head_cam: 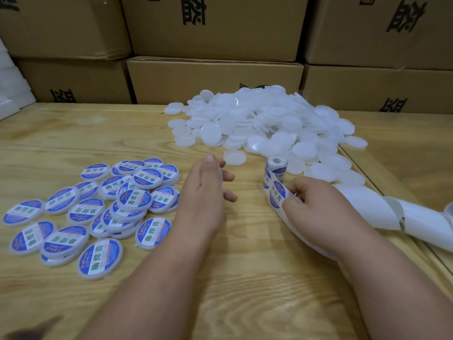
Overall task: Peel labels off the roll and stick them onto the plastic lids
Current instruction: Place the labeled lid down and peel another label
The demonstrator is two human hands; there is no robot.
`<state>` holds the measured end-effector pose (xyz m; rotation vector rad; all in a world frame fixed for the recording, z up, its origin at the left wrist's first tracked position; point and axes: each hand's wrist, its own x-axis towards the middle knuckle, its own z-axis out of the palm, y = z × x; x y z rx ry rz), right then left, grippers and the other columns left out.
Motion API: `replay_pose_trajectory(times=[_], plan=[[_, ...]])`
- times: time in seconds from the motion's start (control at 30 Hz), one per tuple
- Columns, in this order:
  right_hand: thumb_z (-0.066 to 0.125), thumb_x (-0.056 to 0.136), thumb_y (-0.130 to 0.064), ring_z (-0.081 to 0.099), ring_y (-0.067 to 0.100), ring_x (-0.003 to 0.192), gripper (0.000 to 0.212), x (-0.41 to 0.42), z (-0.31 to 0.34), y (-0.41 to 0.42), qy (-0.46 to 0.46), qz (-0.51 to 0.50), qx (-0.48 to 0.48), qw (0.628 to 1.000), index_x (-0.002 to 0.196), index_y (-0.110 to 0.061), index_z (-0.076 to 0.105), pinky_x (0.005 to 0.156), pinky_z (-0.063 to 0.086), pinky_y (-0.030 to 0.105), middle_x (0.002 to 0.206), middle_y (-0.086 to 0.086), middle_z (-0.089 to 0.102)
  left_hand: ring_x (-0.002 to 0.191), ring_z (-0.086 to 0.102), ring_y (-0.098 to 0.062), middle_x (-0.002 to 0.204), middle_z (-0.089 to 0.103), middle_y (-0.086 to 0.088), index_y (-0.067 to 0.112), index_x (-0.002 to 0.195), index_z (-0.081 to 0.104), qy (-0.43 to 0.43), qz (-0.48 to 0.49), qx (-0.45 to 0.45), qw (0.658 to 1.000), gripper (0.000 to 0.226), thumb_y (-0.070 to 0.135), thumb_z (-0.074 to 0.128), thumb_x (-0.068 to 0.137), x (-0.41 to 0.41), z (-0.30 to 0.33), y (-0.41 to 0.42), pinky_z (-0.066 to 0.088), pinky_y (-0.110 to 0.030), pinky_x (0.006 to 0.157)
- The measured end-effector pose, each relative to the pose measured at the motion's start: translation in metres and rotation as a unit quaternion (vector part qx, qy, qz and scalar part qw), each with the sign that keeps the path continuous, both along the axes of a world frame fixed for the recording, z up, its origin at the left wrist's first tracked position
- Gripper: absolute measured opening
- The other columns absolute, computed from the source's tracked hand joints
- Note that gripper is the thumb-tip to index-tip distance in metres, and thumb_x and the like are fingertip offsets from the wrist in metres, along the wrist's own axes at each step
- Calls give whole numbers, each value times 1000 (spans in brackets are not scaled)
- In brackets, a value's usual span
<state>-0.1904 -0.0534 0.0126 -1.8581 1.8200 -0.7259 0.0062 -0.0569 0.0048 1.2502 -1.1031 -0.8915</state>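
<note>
Two bare forearms reach forward over the pale wooden tabletop.

The left hand hangs just above the wood with fingers loosely extended, a white plastic lid apparently under them. The right hand, knuckles up, pinches the blue-and-white printed label strip between thumb and curled fingers.
</note>
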Motion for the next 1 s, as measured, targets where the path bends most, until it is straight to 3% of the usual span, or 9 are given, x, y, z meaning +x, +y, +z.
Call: replay_pose_trajectory(times=[0.1,0.17,0.27,0.4,0.5,0.63,0.77,1.0], plan=[[53,87,-33,58,11,64,8,4,-2,1,-8,23,-3,1000,83,-32,60,55,45,32,72,-13,64,71,68,-8,85,70,19,36,96,59,-4,-2,15,1000,31,59,40,89,-5,-3,7,46,-36,66],[54,87,-33,58,8,63,8,4,-3,0,-15,29,-3,999,82,-34,61,55,45,31,70,-15,64,69,64,-3,80,67,25,42,91,58,-37,-26,16,999,12,53,58,90,-5,-4,7,51,-32,66],[58,87,-36,57,1,61,9,4,-3,0,-26,37,-10,999,81,-38,64,54,44,28,71,-20,65,58,54,5,80,64,22,40,94,55,-98,-85,-14,991,22,33,75,89,1,-4,4,43,-9,55],[58,84,-43,58,-3,65,6,7,-4,0,-20,57,-32,998,82,-41,63,50,41,19,75,-25,65,67,61,4,86,71,14,34,94,60,-109,-150,-13,983,30,24,85,81,1,-2,2,43,-6,58],[53,76,-46,60,-2,71,15,10,-3,2,-51,84,-37,994,87,-43,63,54,42,13,82,-25,66,75,68,2,85,73,15,36,94,62,-126,-170,-11,977,33,22,87,78,-2,-4,0,46,-7,65],[62,84,-43,64,3,77,12,13,-5,2,-67,91,-39,993,92,-37,68,63,50,25,84,-20,70,75,64,6,82,73,12,34,98,65,-125,-173,-25,977,30,18,84,81,-3,-4,-1,43,-4,67],[67,90,-43,66,6,81,10,14,-7,2,-82,90,-53,991,91,-35,71,69,54,28,86,-17,73,79,62,8,82,73,14,36,100,65,-125,-162,-22,979,29,18,80,84,-1,-3,-1,43,-4,69],[66,91,-38,68,12,76,6,14,-5,4,-100,93,-50,989,89,-34,71,65,53,32,81,-9,73,78,62,8,82,72,17,38,98,65,-133,-164,-21,977,27,22,80,84,-3,-2,2,42,-3,69]])
